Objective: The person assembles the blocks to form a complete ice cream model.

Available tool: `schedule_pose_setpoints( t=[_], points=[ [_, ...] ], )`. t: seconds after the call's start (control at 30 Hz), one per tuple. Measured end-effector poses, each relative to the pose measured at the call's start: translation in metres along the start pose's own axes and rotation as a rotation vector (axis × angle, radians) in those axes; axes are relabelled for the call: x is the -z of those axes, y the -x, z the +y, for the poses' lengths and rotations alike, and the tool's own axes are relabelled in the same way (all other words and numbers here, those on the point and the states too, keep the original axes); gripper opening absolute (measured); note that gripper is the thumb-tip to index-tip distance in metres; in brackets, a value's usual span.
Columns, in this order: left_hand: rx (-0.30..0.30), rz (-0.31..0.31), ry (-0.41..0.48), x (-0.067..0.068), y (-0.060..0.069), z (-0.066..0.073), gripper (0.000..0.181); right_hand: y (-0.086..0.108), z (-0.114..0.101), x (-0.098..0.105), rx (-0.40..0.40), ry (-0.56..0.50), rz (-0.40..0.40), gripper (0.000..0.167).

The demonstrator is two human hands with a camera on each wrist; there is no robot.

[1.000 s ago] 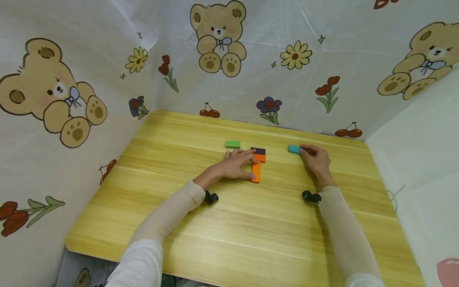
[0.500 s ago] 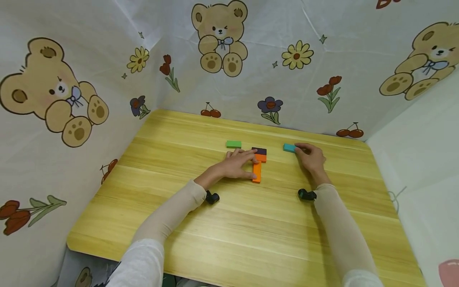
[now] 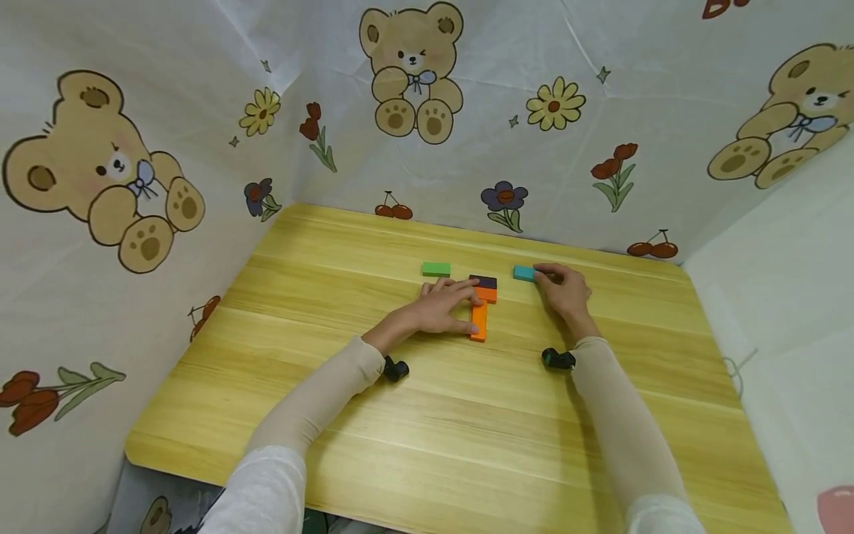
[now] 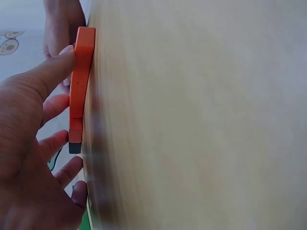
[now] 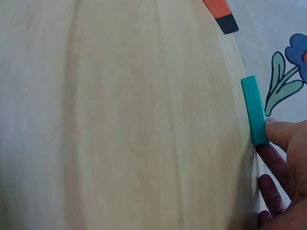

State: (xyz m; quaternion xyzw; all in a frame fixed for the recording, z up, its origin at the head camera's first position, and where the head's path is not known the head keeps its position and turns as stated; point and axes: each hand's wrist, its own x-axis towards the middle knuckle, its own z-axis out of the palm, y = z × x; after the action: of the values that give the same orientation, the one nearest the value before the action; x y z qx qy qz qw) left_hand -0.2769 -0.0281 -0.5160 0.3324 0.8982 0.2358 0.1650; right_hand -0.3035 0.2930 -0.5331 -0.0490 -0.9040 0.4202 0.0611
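My right hand [image 3: 565, 294] pinches the right end of a small blue block [image 3: 523, 273], lying near the back of the table. In the right wrist view that block [image 5: 254, 111] looks teal, with thumb and a finger at its end. My left hand [image 3: 442, 308] is spread over a joined group, its fingertips resting on it. The group has an upright-lying orange block [image 3: 480, 326], a crosswise orange block [image 3: 488, 295] behind it and a dark block [image 3: 485, 282] at the back. In the left wrist view, the thumb touches the orange block [image 4: 80, 88].
A green block [image 3: 437, 268] lies apart, left of the group. The wooden table [image 3: 467, 430] meets a printed cloth [image 3: 467, 170] at the back and left. A black wrist camera [image 3: 558, 359] hangs below the right wrist, another black camera [image 3: 396, 369] below the left.
My right hand has slid the blue block leftward along the table, nearer to the dark and orange group. The left hand has stayed in place on the group.
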Motion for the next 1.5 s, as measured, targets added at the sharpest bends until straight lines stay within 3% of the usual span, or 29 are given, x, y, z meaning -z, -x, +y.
schedule_pose_setpoints(
  t=[0.2,0.63,0.97,1.5],
  points=[
    [0.016,-0.009,0.009,-0.003,-0.003,-0.002,0.057,-0.001,-0.006,-0.005,0.008,-0.002,0.001,0.035],
    [-0.018,0.023,-0.006,-0.002,0.003,-0.001,0.053,-0.005,-0.011,-0.020,0.006,0.038,0.008,0.036],
    [-0.027,0.037,0.076,-0.001,0.006,0.000,0.053,-0.008,-0.032,-0.038,0.036,0.024,0.001,0.034],
    [-0.012,0.031,0.000,-0.003,0.003,-0.001,0.054,-0.010,-0.053,-0.061,0.041,0.041,-0.021,0.032]
  ],
)
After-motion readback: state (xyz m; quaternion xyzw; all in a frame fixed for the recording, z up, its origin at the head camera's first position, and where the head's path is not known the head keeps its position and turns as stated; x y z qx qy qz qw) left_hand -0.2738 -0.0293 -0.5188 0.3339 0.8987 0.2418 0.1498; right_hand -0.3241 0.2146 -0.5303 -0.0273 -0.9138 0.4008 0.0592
